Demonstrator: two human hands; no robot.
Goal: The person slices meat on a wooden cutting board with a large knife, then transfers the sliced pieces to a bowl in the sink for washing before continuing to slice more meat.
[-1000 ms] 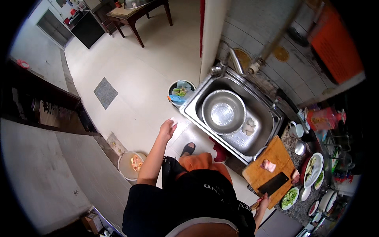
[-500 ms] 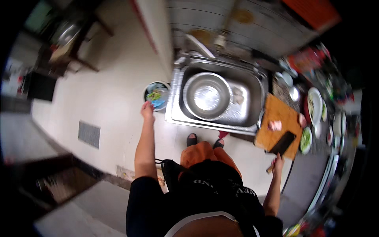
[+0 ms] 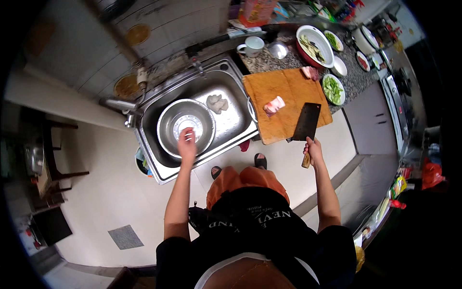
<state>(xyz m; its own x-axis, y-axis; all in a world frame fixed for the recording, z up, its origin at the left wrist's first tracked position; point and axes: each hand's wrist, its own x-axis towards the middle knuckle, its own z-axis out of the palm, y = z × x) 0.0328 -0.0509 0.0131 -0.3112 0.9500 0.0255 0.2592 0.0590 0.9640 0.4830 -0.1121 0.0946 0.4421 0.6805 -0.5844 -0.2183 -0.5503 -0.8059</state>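
My right hand (image 3: 314,150) is closed round the wooden handle of a cleaver (image 3: 307,121). Its wide dark blade lies over the near right part of a wooden cutting board (image 3: 284,86). A piece of pale pink meat (image 3: 274,106) rests on the board left of the blade, and another meat piece (image 3: 310,73) sits at the far edge. Out to the left, my left hand (image 3: 186,142) hovers over a round metal basin (image 3: 166,137) standing in the steel sink (image 3: 231,94). Its fingers are loosely bent and apart, with nothing visible in them.
A greyish cloth (image 3: 217,103) lies in the sink beside the basin. Behind the board stand a mug (image 3: 252,46), a red-and-white bowl of sliced vegetables (image 3: 315,45) and a plate of chopped greens (image 3: 333,90). A bin (image 3: 141,163) is on the floor left of the sink.
The view has turned toward the right. My left hand has moved from over the floor bin to above the basin. My right hand still holds the cleaver at the board.
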